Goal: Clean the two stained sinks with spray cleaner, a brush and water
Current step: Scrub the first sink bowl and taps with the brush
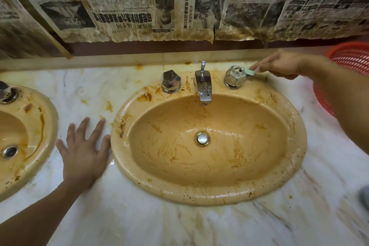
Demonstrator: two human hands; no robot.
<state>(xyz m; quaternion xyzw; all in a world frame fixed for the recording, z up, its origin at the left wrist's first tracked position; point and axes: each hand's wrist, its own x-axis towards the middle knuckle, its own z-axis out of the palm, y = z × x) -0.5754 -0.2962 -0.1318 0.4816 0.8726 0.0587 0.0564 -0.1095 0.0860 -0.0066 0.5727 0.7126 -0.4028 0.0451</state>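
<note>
A tan oval sink streaked with brown stains fills the middle of the view, with a chrome faucet and two chrome knobs at its back. My right hand holds a pale green brush against the right knob. The left knob stands untouched. My left hand lies flat with fingers spread on the marble counter, just left of the sink rim. A second stained sink shows partly at the left edge.
A red plastic basket stands on the counter at the far right, behind my right forearm. Stained newspaper covers the wall above the backsplash. A grey object peeks in at the right edge.
</note>
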